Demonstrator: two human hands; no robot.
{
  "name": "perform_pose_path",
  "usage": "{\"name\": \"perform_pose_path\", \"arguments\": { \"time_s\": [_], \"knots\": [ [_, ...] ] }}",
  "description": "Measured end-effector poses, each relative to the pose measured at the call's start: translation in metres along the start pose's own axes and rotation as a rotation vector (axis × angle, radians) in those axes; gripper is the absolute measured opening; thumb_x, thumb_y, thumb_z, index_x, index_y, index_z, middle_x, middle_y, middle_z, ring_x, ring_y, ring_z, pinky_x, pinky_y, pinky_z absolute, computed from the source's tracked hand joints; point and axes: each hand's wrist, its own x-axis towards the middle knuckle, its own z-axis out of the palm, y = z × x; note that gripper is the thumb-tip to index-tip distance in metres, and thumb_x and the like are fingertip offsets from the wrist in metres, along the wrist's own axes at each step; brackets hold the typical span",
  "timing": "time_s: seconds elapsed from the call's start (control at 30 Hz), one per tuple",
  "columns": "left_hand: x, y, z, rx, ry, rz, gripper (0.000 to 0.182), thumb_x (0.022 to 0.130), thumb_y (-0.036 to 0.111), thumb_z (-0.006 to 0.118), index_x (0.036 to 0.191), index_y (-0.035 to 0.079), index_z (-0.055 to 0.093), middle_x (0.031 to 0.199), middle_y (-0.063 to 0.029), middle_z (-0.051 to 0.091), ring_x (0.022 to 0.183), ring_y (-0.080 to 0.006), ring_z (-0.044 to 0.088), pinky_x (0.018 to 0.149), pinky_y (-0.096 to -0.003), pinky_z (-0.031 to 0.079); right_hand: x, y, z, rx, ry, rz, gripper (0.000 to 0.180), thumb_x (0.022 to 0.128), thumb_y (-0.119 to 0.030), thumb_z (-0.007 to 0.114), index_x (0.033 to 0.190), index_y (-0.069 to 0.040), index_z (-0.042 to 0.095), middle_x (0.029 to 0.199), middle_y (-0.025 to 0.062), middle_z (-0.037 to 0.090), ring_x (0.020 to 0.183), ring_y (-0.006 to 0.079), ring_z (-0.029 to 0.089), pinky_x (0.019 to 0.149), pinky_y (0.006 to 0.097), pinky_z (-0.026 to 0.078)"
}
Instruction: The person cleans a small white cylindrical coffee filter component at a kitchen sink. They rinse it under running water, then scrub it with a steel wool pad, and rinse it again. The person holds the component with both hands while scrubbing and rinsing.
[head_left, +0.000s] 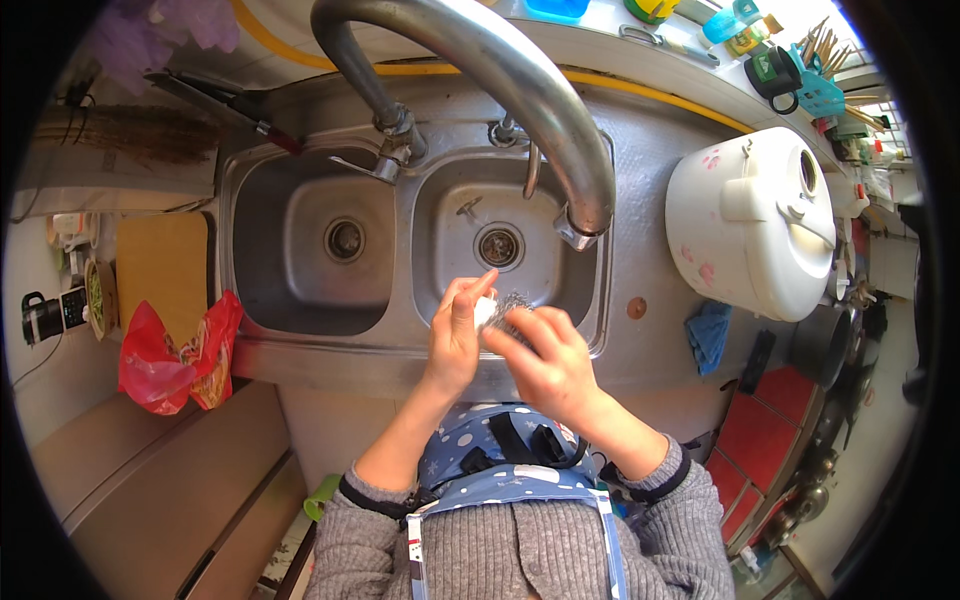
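Over the front edge of the right sink basin (442, 225), my left hand (456, 330) holds a small white object (485, 311), mostly hidden by the fingers, so its kind is unclear. My right hand (551, 358) grips a grey steel wool scourer (514, 306) against or very close to that white object. Both hands are near the drain (500, 246). The curved metal faucet (570, 127) arches above the basin, its spout end to the right of my hands. A small metal piece (469, 208) lies on the basin floor.
Left of the right basin is a second basin (307, 202). A white rice cooker (739, 225) and a blue cloth (709, 337) sit on the right counter. A cutting board (161, 270) and a red plastic bag (165, 367) are at the left. A knife (225, 109) lies behind the left basin.
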Motion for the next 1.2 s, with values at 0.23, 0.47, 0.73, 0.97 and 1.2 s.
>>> {"name": "perform_pose_path", "arguments": {
  "time_s": [0.23,0.47,0.73,0.97,1.2],
  "knots": [
    [0.002,0.009,-0.005,0.081,-0.046,0.146,0.061,0.11,0.043,0.024,0.126,0.0,0.065,0.106,-0.0132,0.055,0.098,-0.0197,0.057,0.089,-0.0308,0.047,0.001,0.014,0.002,0.305,-0.049,0.448,0.022,0.081,0.0,0.07,0.102,-0.006,0.07,0.104,0.013,0.061,0.092,0.032,0.059,0.079,0.0397,0.051],
    [0.005,0.016,-0.01,-0.026,-0.041,0.118,0.061,0.108,0.044,0.028,0.108,-0.001,0.07,0.098,-0.012,0.054,0.093,-0.02,0.053,0.084,-0.0321,0.046,0.002,-0.001,-0.012,0.269,-0.034,0.266,0.024,0.08,0.0,0.07,0.103,-0.004,0.068,0.104,0.0127,0.06,0.091,0.0317,0.059,0.078,0.039,0.051],
    [0.005,0.016,-0.008,-0.023,-0.046,0.177,0.054,0.109,0.038,0.03,0.106,0.0,0.069,0.096,-0.0114,0.055,0.087,-0.0193,0.054,0.079,-0.0307,0.046,0.011,-0.003,-0.015,0.17,0.013,0.209,0.028,0.075,0.0,0.07,0.102,-0.006,0.067,0.103,0.0135,0.061,0.089,0.0318,0.06,0.076,0.0401,0.052],
    [0.005,0.012,-0.008,-0.043,-0.045,0.163,0.057,0.109,0.041,0.029,0.117,0.0,0.067,0.102,-0.0109,0.054,0.088,-0.0174,0.054,0.079,-0.0298,0.046,0.011,0.0,-0.013,0.187,-0.037,0.282,0.027,0.073,-0.002,0.07,0.099,-0.005,0.067,0.102,0.0133,0.06,0.087,0.0304,0.06,0.076,0.0391,0.051],
    [0.005,0.014,-0.007,-0.051,-0.039,0.117,0.062,0.108,0.047,0.028,0.126,-0.002,0.062,0.105,-0.0109,0.052,0.091,-0.0176,0.055,0.082,-0.0298,0.047,0.009,0.001,-0.014,0.194,-0.064,0.222,0.028,0.075,0.002,0.069,0.102,-0.006,0.067,0.104,0.0116,0.06,0.09,0.0308,0.057,0.079,0.0384,0.05]
  ]
}}
